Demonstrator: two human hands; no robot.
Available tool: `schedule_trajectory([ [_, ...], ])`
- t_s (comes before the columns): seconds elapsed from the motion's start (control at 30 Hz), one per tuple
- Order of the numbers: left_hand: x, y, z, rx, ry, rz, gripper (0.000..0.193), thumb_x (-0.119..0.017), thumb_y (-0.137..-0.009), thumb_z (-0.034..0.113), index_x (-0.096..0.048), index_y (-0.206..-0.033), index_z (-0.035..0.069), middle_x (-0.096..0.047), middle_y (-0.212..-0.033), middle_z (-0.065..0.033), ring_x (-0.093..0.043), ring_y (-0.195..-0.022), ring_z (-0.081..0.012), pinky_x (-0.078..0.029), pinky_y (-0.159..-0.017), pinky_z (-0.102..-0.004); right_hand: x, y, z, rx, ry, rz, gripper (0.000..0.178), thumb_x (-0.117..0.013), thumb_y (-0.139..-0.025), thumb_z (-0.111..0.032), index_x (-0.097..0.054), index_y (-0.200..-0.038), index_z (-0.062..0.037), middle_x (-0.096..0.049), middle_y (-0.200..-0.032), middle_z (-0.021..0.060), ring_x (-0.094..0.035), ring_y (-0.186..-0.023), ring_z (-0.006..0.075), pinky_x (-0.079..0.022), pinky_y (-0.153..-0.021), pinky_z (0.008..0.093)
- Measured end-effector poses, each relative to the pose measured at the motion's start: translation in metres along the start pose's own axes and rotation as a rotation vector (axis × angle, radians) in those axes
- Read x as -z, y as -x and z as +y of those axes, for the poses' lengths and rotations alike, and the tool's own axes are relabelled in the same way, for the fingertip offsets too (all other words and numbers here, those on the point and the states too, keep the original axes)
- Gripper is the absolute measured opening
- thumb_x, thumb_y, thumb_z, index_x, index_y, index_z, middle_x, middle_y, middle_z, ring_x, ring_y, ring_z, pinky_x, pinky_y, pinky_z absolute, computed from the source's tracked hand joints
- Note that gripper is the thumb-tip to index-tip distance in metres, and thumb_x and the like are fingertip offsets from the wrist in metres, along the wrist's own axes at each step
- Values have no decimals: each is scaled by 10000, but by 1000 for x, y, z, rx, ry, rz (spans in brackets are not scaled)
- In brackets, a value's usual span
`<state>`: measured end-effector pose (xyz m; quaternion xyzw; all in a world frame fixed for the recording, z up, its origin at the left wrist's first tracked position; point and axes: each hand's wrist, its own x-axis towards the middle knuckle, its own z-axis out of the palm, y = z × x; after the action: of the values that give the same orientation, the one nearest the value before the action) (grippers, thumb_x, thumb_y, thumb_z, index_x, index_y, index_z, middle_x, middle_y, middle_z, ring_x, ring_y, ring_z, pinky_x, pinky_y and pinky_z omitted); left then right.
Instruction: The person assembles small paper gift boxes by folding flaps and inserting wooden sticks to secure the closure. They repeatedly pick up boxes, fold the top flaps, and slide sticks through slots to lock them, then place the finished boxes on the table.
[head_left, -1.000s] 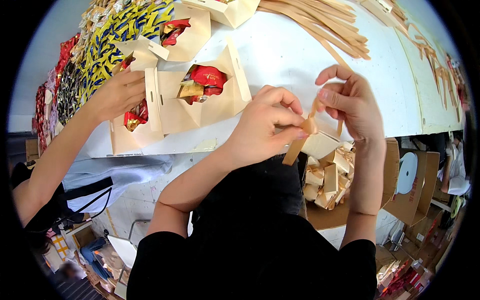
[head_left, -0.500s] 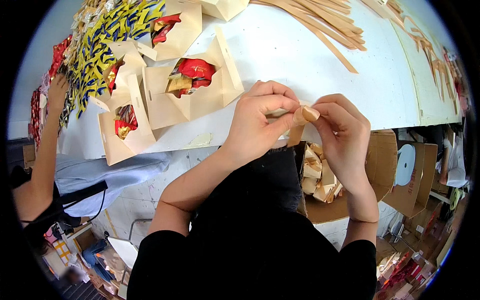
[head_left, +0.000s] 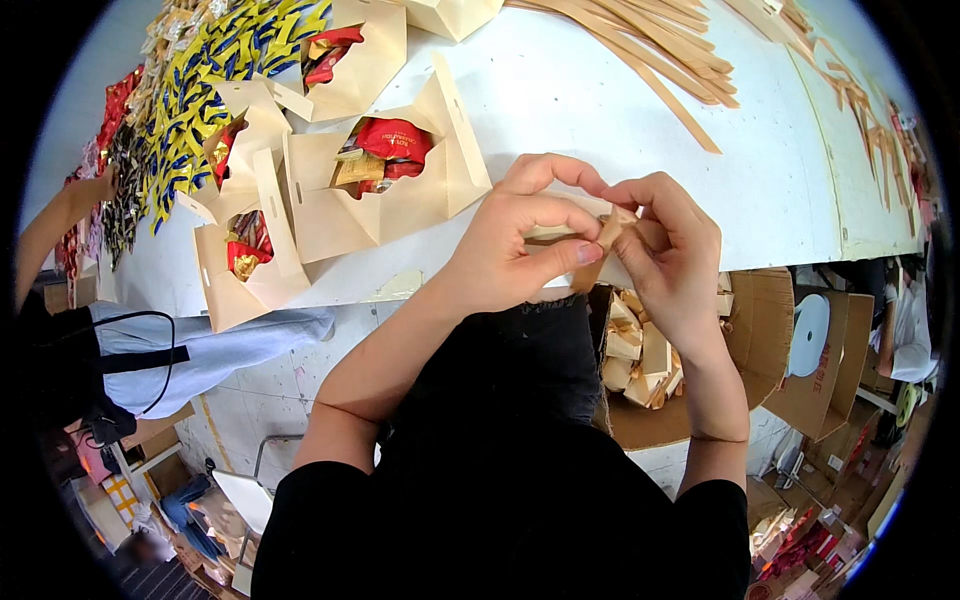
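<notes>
Just above the near table edge, my hands meet over a tan ribbon [head_left: 589, 274]. My left hand [head_left: 508, 245] is closed, with thumb and fingertips pinching the ribbon. From the other side, my right hand [head_left: 672, 255] pinches it too, fingers curled over its upper part. A short tail of ribbon hangs below my fingers. Something cream-coloured shows partly behind my left fingers; its shape is hidden. Left of my left hand stands an open cream paper box [head_left: 380, 215] with red and gold packets [head_left: 393, 145] inside.
More cream boxes [head_left: 355, 75] with packets stand at the left, beside a pile of yellow-and-blue packets [head_left: 195, 125]. Long tan ribbons [head_left: 660, 60] lie at the back. A cardboard carton [head_left: 760, 325] below right holds folded cream pieces. Another person's arm [head_left: 60, 225] reaches in at far left.
My right hand has moved slightly left, closer to my left hand, and the ribbon's rounded loop is now pinched flatter. The other person's arm at far left has shifted left.
</notes>
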<state>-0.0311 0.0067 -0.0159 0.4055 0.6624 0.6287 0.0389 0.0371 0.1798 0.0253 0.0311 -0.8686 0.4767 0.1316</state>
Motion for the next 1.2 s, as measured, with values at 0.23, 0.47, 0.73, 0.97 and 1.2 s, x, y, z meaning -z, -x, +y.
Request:
schedule_trajectory([
  [0.23, -17, -2, 6, 227, 185, 247, 75, -744, -824, 84, -731, -870, 26, -691, -1019, -90, -652, -906, -212, -497, -794, -273, -13, 12, 12, 82, 19, 191, 333, -688, -673, 120, -609, -964, -22, -598, -809, 83, -625, -687, 209, -496, -578, 297],
  [0.47, -22, 1, 0, 117, -1, 219, 55, -686, -868, 68, -671, -907, 31, -709, -926, -62, -647, -856, -223, -488, -787, -302, 11, 9, -3, 69, -49, 100, 247, -692, -741, 85, -651, -973, 10, -657, -912, 86, -610, -691, 182, -486, -572, 270],
  [0.73, -32, 7, -3, 249, 339, 424, 118, -508, -1013, 115, -573, -991, 19, -659, -958, -76, -592, -860, -114, -480, -792, -270, 15, 14, 32, 236, 125, 317, 65, -706, -828, 2, -674, -882, -13, -681, -886, 72, -594, -850, 217, -501, -817, 312],
  [0.97, -39, 1, -11, 197, 483, 501, 129, -484, -1030, 126, -540, -994, 15, -619, -968, -64, -555, -836, -82, -481, -793, -244, 0, 30, 59, 250, -48, 512, 42, -655, -847, 15, -646, -839, -25, -673, -852, 73, -586, -897, 232, -443, -978, 473],
  [1.2, -88, 12, 18, 306, 525, -263, 175, -606, -963, 151, -566, -1085, 32, -639, -1079, -99, -606, -995, -197, -481, -869, -316, 133, 117, 53, -280, 74, 157, 28, -625, -823, 28, -607, -836, 13, -588, -904, 80, -543, -896, 198, -419, -964, 364],
])
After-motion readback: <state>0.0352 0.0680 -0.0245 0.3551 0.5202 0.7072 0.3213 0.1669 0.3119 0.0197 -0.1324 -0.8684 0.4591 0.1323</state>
